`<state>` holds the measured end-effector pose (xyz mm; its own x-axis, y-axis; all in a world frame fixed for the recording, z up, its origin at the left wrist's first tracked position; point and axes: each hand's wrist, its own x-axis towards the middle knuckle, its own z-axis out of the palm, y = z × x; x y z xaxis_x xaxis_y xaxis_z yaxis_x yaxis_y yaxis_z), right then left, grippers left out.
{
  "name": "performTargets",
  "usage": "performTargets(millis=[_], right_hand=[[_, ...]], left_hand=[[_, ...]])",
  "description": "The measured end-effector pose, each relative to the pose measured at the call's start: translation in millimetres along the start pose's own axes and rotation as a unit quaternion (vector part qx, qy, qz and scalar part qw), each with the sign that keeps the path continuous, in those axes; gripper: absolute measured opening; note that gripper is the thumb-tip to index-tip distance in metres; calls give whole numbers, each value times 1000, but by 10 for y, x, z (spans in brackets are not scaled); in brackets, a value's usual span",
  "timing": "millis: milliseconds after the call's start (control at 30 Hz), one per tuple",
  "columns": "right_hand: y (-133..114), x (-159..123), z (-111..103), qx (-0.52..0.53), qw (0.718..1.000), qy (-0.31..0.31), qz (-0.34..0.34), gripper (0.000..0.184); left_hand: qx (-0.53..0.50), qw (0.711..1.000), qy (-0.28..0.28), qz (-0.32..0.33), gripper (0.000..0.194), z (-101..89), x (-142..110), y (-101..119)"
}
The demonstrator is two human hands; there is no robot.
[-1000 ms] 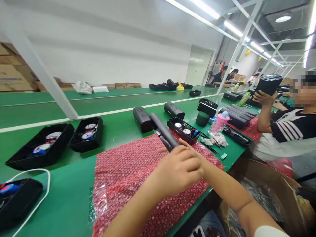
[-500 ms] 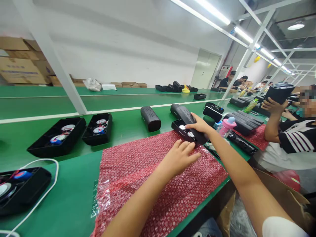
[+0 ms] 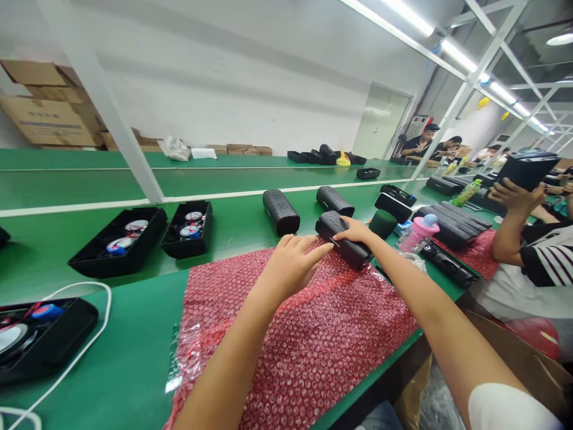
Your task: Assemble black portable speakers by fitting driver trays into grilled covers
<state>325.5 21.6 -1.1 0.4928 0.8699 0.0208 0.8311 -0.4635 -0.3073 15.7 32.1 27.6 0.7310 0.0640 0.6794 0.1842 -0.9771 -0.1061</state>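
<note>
A black speaker lies at the far edge of a red bubble-wrap sheet, its cover down over the housing. My right hand grips the speaker from above, thumb on the near side and fingers over the top. Short of it, above the bubble wrap, my left hand is open with its fingers stretched and nothing in them. Beyond these, two more closed black speakers, one on the left and one behind, rest on the green bench.
Open black housings with round drivers and blue parts stand at left, near a white cable. On the right are a pink bottle, grilles and a co-worker's hand holding a black case. A white post rises at left.
The cover, tilted over the open housing before, now lies down on it and hides the white drivers. My left hand has shifted a little left. The camera view has turned slightly.
</note>
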Motion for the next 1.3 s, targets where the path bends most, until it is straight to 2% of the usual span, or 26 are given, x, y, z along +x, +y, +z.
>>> performTargets(millis=[167,333,700,1067,1300], right_hand=[[30,-10,-32,-3,1000,14,-10,102],[11,48,34,-1,1000,11,-11,99],[10,59,58,-6,1000,6,-1,99],[-55,36,30,6,1000,-1,9,99],[-69,-2,26,5,1000,4,20,99]], left_hand=[[15,1000,6,-6,39,-94,-19,-90],[18,999,-15,-26,39,-147,-53,-149],[14,995,-61,-73,36,-172,-107,-291],[4,992,-83,-92,36,-135,-127,-348],[12,992,-77,-99,35,-152,-138,-370]])
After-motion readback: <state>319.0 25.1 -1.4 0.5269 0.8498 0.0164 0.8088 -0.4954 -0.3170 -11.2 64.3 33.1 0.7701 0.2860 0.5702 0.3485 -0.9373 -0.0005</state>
